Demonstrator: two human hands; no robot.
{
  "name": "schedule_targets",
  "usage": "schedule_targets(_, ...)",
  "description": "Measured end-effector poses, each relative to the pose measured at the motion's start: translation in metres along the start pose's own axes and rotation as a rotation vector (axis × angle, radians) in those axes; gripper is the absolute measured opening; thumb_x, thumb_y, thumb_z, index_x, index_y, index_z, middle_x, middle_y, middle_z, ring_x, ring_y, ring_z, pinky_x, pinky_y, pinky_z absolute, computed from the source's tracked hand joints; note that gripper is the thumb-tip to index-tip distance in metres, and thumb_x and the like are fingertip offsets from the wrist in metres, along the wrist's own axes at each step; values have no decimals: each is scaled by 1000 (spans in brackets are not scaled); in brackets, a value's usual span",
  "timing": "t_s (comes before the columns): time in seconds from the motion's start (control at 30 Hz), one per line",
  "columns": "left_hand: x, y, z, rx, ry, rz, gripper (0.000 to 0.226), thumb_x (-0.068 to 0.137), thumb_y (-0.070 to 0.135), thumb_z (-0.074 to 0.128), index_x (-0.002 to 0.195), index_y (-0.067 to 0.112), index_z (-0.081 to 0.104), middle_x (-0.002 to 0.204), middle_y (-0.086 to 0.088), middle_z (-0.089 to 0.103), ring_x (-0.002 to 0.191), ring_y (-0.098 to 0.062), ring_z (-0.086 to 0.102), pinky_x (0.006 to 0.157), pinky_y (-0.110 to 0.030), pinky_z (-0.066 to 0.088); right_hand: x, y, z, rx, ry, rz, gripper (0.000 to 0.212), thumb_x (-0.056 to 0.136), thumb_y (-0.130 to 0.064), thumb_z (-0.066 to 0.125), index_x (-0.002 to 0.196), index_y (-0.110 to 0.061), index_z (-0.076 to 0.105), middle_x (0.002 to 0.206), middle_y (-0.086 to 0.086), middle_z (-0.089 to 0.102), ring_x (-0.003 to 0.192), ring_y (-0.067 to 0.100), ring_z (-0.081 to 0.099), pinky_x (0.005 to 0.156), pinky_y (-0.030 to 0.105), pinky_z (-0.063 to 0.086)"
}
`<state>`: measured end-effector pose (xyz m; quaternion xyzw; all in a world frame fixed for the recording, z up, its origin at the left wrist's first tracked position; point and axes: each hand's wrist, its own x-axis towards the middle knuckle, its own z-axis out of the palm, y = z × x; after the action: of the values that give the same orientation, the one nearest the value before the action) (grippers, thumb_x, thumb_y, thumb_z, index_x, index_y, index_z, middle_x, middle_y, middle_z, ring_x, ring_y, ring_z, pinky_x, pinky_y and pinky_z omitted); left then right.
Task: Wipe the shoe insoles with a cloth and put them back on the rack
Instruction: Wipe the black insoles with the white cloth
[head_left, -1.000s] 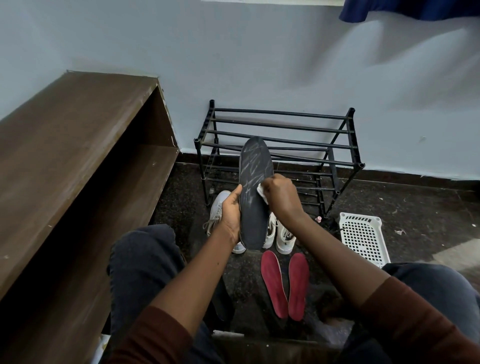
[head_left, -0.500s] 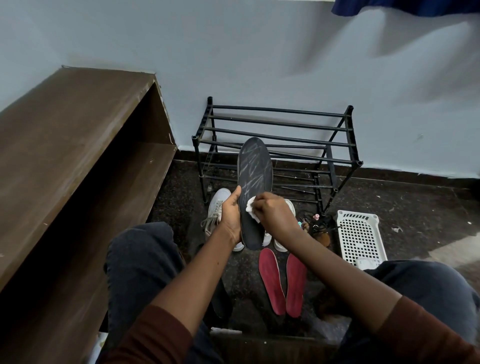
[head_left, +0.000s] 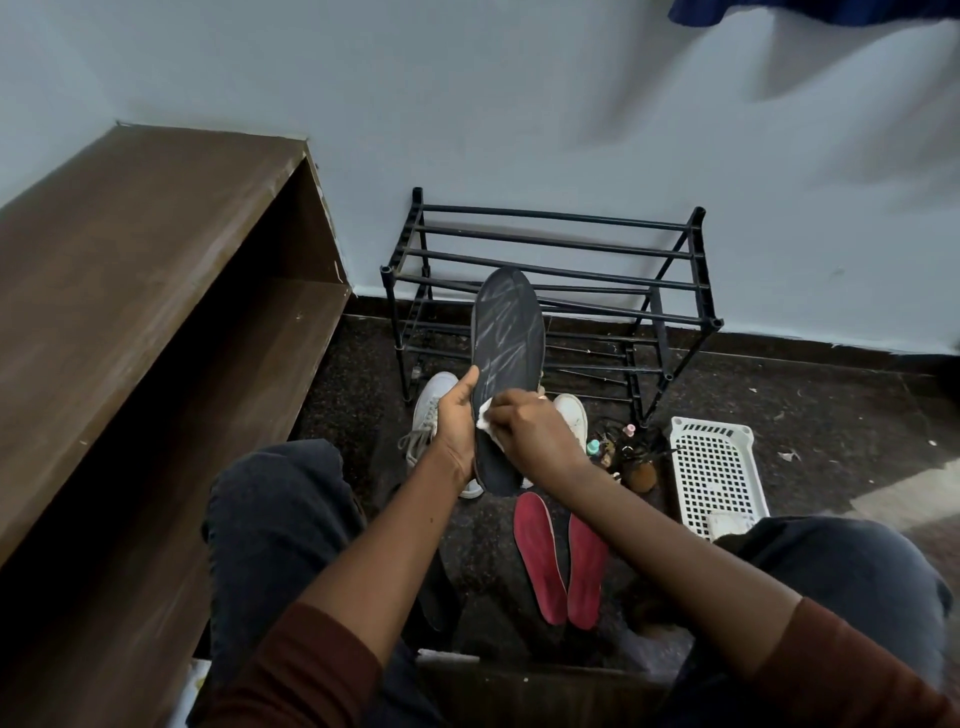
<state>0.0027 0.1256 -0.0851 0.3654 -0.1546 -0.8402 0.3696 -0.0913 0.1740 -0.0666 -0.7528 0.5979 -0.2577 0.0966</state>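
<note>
A black insole (head_left: 506, 338) with pale streaks stands upright in front of me. My left hand (head_left: 457, 421) grips its lower left edge. My right hand (head_left: 530, 431) presses a small white cloth (head_left: 485, 415) against the insole's lower half; most of the cloth is hidden under the fingers. Two red insoles (head_left: 561, 561) lie side by side on the dark floor between my knees. The black metal shoe rack (head_left: 550, 260) stands against the wall behind the insole, with bare bars.
White sneakers (head_left: 434, 410) sit on the floor before the rack. A white perforated plastic basket (head_left: 714, 467) lies at the right, small bottles and dark clutter (head_left: 623, 452) beside it. A brown wooden shelf unit (head_left: 130, 291) fills the left side.
My right hand with the cloth has slid down the black insole from its middle toward the heel end. The left hand kept its hold.
</note>
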Motion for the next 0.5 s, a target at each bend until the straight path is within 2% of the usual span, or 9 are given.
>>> schedule_targets(0.1, -3, -1, 2, 12, -9, -23, 56, 98, 41, 32, 102, -1, 69, 99, -16, 68, 87, -27, 68, 88, -35, 50, -2, 5, 4, 30, 33, 6, 12, 71, -5, 60, 69, -1, 71, 74, 15, 66, 61, 34, 62, 58, 33, 52)
schedule_targets(0.2, -7, -1, 5, 43, 28, -15, 58, 98, 41, 32, 91, 4, 76, 93, -14, 71, 84, -25, 70, 85, -33, 51, 10, 19, -1, -23, 57, 50, 11, 74, -5, 62, 72, -1, 72, 77, 16, 66, 62, 35, 62, 55, 34, 52)
schedule_targets(0.3, -12, -2, 10, 63, -28, 37, 66, 102, 31, 26, 66, 11, 78, 72, -7, 73, 66, -17, 70, 65, -23, 57, 27, 31, -10, -70, 77, 143, 13, 81, -5, 62, 79, 2, 72, 84, 21, 65, 73, 38, 63, 64, 36, 50)
schedule_targets(0.37, -19, -3, 15, 76, -60, 65, 74, 103, 24, 22, 51, 13, 74, 58, -4, 69, 53, -13, 67, 53, -19, 54, 31, 34, -14, -74, 108, 201, 14, 82, -3, 60, 79, 4, 72, 85, 22, 64, 75, 37, 62, 65, 37, 48)
schedule_targets(0.43, -19, -4, 14, 81, -77, 65, 74, 103, 25, 22, 52, 14, 74, 59, -3, 69, 53, -13, 67, 57, -20, 54, 30, 32, -14, -70, 116, 204, 13, 82, -2, 60, 79, 4, 72, 86, 21, 64, 76, 37, 62, 67, 37, 49)
schedule_targets(0.5, -11, -5, 6, 51, -53, 78, 72, 103, 27, 22, 57, 14, 76, 64, -4, 71, 59, -14, 69, 64, -23, 54, 22, 21, -9, -44, 103, 133, 11, 78, -3, 63, 79, 2, 73, 84, 19, 66, 74, 36, 63, 68, 37, 52)
